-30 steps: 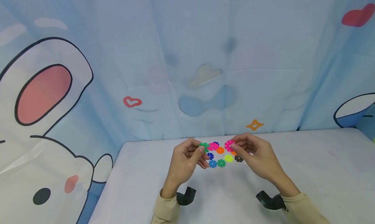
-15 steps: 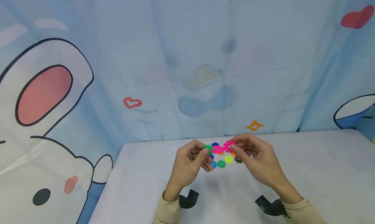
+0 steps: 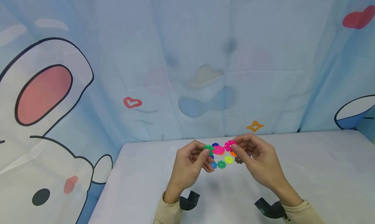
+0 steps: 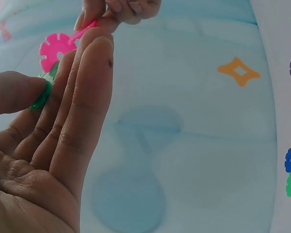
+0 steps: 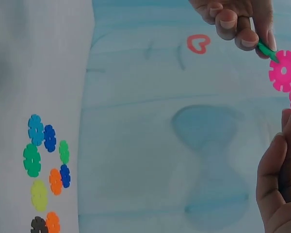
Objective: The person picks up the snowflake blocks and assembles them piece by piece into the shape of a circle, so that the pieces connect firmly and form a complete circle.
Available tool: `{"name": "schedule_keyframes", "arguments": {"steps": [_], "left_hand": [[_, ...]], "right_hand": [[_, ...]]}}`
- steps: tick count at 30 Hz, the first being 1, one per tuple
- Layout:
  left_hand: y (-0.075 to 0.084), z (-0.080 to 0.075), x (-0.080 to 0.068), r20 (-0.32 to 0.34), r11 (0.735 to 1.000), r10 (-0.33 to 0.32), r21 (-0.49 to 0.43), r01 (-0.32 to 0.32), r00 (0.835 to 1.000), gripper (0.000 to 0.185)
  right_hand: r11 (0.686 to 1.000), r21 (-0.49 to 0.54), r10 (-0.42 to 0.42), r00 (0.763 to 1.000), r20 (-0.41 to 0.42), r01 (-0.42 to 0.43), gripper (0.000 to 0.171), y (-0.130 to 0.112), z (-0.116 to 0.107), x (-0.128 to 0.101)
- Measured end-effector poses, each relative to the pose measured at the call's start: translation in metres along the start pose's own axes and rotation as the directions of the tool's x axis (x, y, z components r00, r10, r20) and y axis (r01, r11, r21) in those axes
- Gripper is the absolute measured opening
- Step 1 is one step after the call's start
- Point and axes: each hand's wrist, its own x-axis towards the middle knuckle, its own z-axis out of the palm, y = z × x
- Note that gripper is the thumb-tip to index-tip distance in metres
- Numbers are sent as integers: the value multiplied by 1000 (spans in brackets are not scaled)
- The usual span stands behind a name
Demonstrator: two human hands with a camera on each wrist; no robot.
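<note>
My left hand (image 3: 187, 168) pinches a green notched plastic disc (image 4: 42, 95) between thumb and fingers. Slotted into that disc is a pink notched disc (image 5: 283, 71), set at an angle to it. My right hand (image 3: 259, 160) pinches a second pink disc (image 3: 229, 145) between thumb and index finger. In the right wrist view this second disc's edge is right at the rim of the first pink one, turned across it. Both hands hold the pieces above the table, over the loose discs. The right fingertips partly hide the second pink disc.
Several loose notched discs lie on the white table (image 3: 140, 178) below the hands, among them a yellow one (image 3: 229, 160), a green one (image 3: 221, 164), a black one (image 3: 238, 160) and a light blue one (image 5: 35, 129). A printed blue curtain (image 3: 187, 61) hangs behind the table.
My left hand has moved right with the green and pink discs, closing the gap to the pink disc in my right hand. The right hand has stayed almost still.
</note>
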Motion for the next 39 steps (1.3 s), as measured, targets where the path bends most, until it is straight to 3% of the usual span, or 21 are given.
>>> {"name": "schedule_keyframes", "arguments": {"steps": [4, 12, 23, 26, 29, 31, 35, 39], "left_hand": [[1, 3, -1, -18, 999, 38, -11, -38, 999, 10], [1, 17, 0, -46, 976, 214, 54, -211, 976, 8], [6, 20, -1, -40, 943, 299, 163, -290, 953, 8], [7, 20, -1, -27, 960, 238, 158, -231, 971, 8], [10, 20, -2, 6, 984, 99, 151, -98, 995, 6], [13, 20, -2, 35, 990, -10, 142, 5, 999, 5], [16, 16, -3, 110, 980, -165, 133, 150, 980, 23], [17, 10, -2, 187, 966, -259, 68, 250, 948, 28]], "right_hand": [[1000, 22, 12, 1000, -1, -12, 19, -2, 1, -1], [995, 95, -9, 999, -33, 12, 22, -8, 0, -5], [968, 209, -120, 989, -85, 135, 26, -6, 2, -7], [975, 183, -115, 989, -90, 130, 26, -6, 2, -7], [988, 115, -97, 991, -94, 108, 28, -7, 2, -6], [994, 68, -81, 992, -98, 88, 28, -7, 3, -6], [997, 6, -77, 987, -139, 78, 32, -6, 7, -4], [998, -20, -70, 986, -151, 67, 28, -2, 14, -2]]}}
